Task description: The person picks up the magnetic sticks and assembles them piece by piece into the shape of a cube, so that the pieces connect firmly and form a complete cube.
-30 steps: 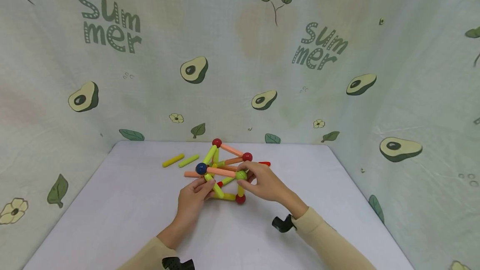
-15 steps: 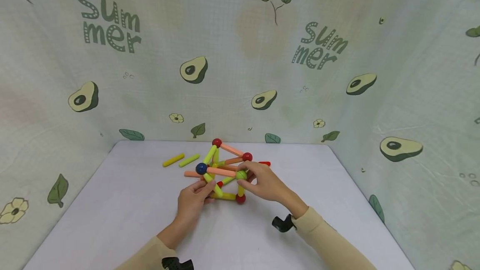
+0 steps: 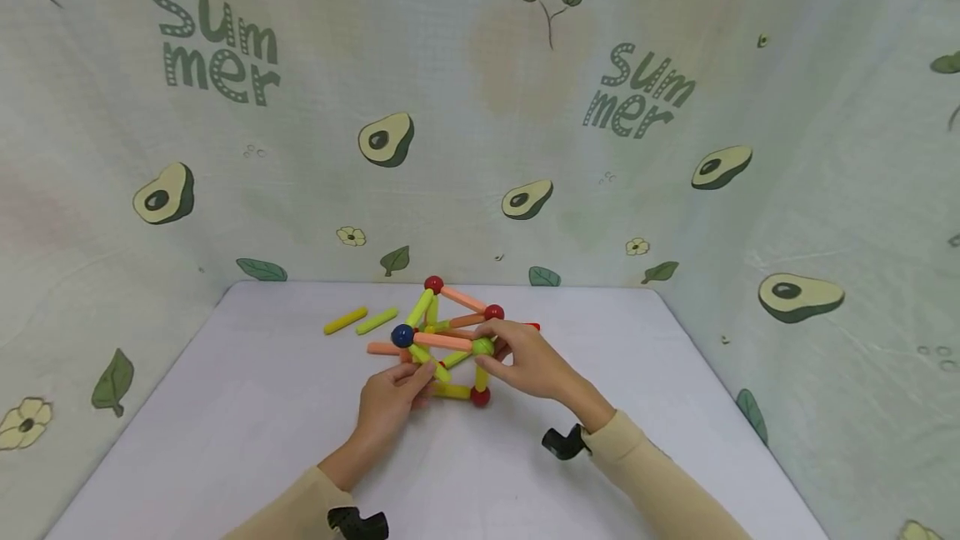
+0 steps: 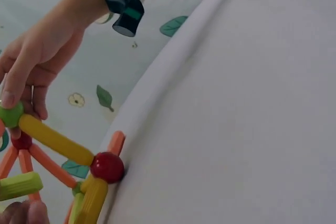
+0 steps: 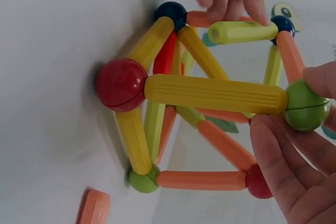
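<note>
A frame of magnetic sticks and balls stands on the table, with salmon, yellow and lime sticks between red, blue and green balls. My left hand [image 3: 388, 401] pinches a lime stick [image 5: 241, 32] that hangs from the dark blue ball [image 3: 402, 335]; the stick's other end is free. At the upper front corner, my right hand [image 3: 528, 359] holds the green ball [image 5: 306, 105] between thumb and fingers. From that ball a yellow stick [image 5: 215, 94] runs down to a red ball [image 4: 107, 167] on the table. A salmon stick [image 3: 444, 342] joins the blue and green balls.
A yellow stick [image 3: 346, 321] and a lime stick [image 3: 377, 322] lie loose at the back left. A salmon stick [image 3: 383, 348] lies left of the frame. Part of a red stick [image 3: 533, 326] shows behind my right hand. A patterned cloth [image 3: 450, 65] hangs behind the table.
The free end of the lime stick has swung up and slightly right, with my left hand shifting a little along with it. My right hand stays on the green ball.
</note>
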### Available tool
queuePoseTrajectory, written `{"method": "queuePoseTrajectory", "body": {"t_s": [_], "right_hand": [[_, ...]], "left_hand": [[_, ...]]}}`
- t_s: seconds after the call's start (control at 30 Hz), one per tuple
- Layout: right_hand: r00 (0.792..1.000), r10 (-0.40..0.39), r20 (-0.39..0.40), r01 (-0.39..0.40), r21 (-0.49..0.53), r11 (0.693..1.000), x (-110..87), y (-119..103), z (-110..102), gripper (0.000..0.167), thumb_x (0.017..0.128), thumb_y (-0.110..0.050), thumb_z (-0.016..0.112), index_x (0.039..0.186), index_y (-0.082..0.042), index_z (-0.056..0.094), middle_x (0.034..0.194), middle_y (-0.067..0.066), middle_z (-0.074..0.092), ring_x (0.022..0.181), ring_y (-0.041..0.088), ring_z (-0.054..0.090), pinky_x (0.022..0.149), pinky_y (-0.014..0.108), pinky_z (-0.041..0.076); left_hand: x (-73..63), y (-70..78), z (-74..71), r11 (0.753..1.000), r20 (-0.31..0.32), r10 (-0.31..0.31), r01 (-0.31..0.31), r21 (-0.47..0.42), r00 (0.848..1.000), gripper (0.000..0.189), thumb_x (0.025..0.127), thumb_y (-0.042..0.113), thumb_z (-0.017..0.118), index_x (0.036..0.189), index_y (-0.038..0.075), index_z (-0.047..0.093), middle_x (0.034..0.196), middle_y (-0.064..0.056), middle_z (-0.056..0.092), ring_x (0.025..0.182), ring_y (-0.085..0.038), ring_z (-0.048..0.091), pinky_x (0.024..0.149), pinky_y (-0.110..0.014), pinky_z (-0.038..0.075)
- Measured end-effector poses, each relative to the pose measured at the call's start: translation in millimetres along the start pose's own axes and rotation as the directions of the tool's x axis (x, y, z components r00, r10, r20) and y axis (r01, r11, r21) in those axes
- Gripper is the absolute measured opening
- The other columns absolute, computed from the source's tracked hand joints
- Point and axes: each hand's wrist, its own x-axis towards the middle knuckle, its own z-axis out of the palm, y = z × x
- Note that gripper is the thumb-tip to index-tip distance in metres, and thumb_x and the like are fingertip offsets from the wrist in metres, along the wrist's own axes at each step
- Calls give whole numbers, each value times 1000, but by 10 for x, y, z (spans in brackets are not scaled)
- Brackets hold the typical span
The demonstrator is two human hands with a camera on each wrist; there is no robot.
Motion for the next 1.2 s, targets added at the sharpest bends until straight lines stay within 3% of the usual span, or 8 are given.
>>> {"method": "queuePoseTrajectory", "body": {"t_s": [0.13,0.23,0.33,0.4,0.6,0.77,1.03,1.2], "right_hand": [[1000,8,2,-8,9,1000,11,16,-2,30,98,-15,78,126,-14,67,111,-5,70,90,8,67,81,27,61],[1000,19,-2,-19,12,1000,1,24,-22,31,98,-14,78,127,-14,67,111,-4,70,90,8,67,82,28,61],[999,34,-3,-34,14,999,-10,17,-50,32,98,-14,78,128,-13,67,111,-4,70,90,10,68,82,30,62],[999,47,-1,-47,26,999,-19,7,-63,33,98,-14,79,128,-12,67,111,-4,70,90,12,69,82,32,62],[998,41,52,-46,88,995,-65,25,-101,38,98,-15,78,133,-13,64,118,-4,71,92,13,72,85,29,61],[985,142,101,-148,54,987,-186,257,-168,32,98,-8,75,129,-8,66,122,8,72,89,17,72,85,34,62],[889,412,201,-344,-300,890,-328,645,59,15,99,-19,78,108,-7,75,94,5,65,88,21,57,81,43,53],[923,285,257,-247,-173,954,-396,358,86,11,100,-21,76,99,-11,74,83,-4,64,75,12,56,70,29,51]], "left_hand": [[-7,23,-262,918,-63,311,-282,280,948,35,92,43,84,106,13,71,85,1,64,74,-13,58,61,-21,49],[115,219,-450,649,14,665,-588,483,746,29,86,23,92,103,13,70,88,2,58,80,-14,53,66,-25,47],[333,521,-534,325,263,814,-782,532,518,33,83,22,93,109,14,75,100,2,67,97,-18,56,83,-35,52],[473,694,-531,233,468,751,-850,472,466,38,87,32,89,120,18,77,109,5,69,108,-18,55,92,-41,49],[712,844,-469,305,755,421,-863,404,502,42,98,47,74,136,28,74,88,23,61,100,-9,50,93,-41,38],[705,802,-437,337,748,401,-844,417,529,36,100,42,73,133,29,75,91,25,63,102,-10,48,91,-46,32],[663,792,-456,358,769,312,-819,449,558,40,98,33,79,137,32,69,103,16,64,112,-13,45,95,-46,34],[700,817,-480,381,783,287,-815,436,552,55,95,27,83,145,36,63,112,16,64,115,-14,44,92,-38,43]]}}
